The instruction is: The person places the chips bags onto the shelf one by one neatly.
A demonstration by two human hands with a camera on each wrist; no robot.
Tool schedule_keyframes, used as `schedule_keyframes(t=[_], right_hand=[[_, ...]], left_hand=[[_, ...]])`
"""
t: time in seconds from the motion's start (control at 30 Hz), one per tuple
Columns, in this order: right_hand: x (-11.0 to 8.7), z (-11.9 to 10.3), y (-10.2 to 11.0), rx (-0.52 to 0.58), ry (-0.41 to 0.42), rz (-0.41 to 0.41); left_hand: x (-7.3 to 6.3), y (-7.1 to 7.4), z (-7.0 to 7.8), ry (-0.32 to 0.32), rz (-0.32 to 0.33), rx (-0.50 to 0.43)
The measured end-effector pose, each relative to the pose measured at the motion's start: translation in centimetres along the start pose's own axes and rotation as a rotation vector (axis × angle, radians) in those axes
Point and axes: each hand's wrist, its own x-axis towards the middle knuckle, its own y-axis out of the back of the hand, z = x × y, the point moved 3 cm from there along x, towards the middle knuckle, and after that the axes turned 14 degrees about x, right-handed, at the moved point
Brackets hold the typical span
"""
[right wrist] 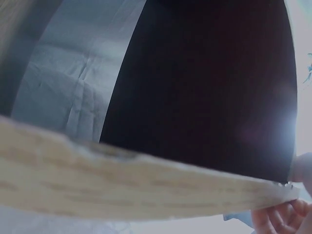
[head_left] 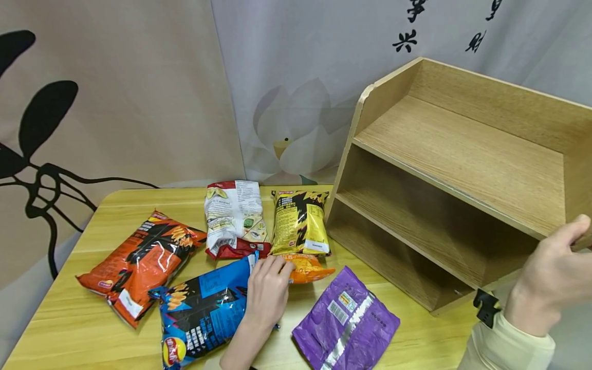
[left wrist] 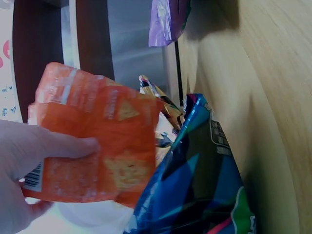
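My left hand [head_left: 270,288] pinches an orange snack bag [head_left: 306,268] over the middle of the table. The left wrist view shows the same bag upright, the thumb [left wrist: 73,146] lying across its face. Just left of that hand is a blue and black chip bag [head_left: 203,308], partly covered by the wrist. At the far right my right hand [head_left: 555,277] grips the side panel of a wooden shelf [head_left: 462,149]. In the right wrist view its fingers [right wrist: 280,217] curl around the end of the panel's edge [right wrist: 146,185].
A purple bag [head_left: 347,324] lies front centre. Behind are a yellow and black bag [head_left: 300,221] and a white and red bag [head_left: 236,216]. An orange-red bag [head_left: 143,262] lies on the left of the wooden table [head_left: 60,318]. A printed curtain [head_left: 162,87] hangs behind.
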Motion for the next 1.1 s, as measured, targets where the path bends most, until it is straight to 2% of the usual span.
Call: schedule_keyframes(t=[0.1,0.17,0.4,0.63,0.73,0.9,1.1], right_hand=[[0.0,0.0,0.0,-0.003,-0.004,0.0],[0.0,0.0,0.1,-0.005,-0.006,-0.002],[0.1,0.0,0.1,-0.001,-0.024,0.008],[0.1,0.0,0.1,-0.002,-0.021,0.009],[0.1,0.0,0.0,0.005,-0.009,0.009],[0.1,0.1,0.0,0.025,0.009,0.005],[0.1,0.3,0.1,0.025,-0.006,0.01]], left_hand=[[0.1,0.3,-0.1,-0.012,0.116,-0.038],[0.1,0.4,-0.2,-0.023,0.17,-0.059],[0.2,0.7,-0.1,-0.077,0.296,-0.129],[0.4,1.0,0.0,-0.102,0.417,-0.155],[0.9,1.3,0.1,-0.109,0.488,-0.169],[2.8,2.5,0.7,-0.146,0.655,-0.208],[7.2,5.1,2.2,-0.237,0.822,-0.229]])
